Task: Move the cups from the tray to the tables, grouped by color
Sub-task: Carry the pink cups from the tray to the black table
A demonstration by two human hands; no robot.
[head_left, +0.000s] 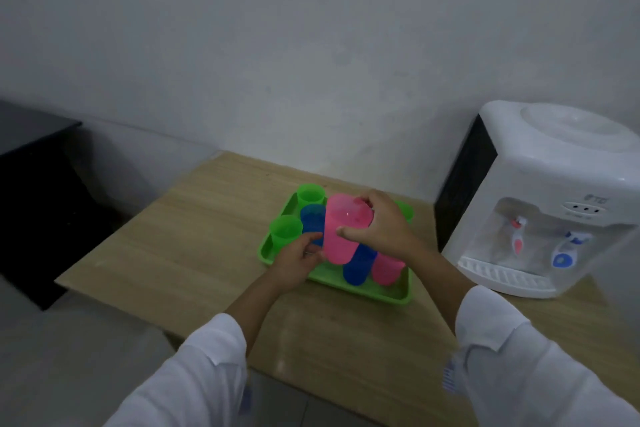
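A green tray (pixel 388 295) lies on the wooden table (pixel 194 232) and holds green, blue and pink cups. My right hand (pixel 381 222) grips a tall pink cup (pixel 341 239) by its rim, lifted above the tray. My left hand (pixel 294 260) reaches in beside that cup's lower part, fingers at a blue cup (pixel 313 218); whether it grips anything is unclear. Two green cups (pixel 285 229) (pixel 311 193) stand at the tray's left side. Another blue cup (pixel 358 267) and a pink cup (pixel 387 269) stand at the front right. A third green cup (pixel 406 210) peeks out behind my right hand.
A white water dispenser (pixel 540 204) stands on the table's right part, close to the tray. A dark table (pixel 31 135) sits at the far left across a gap of floor. The wall runs right behind the table.
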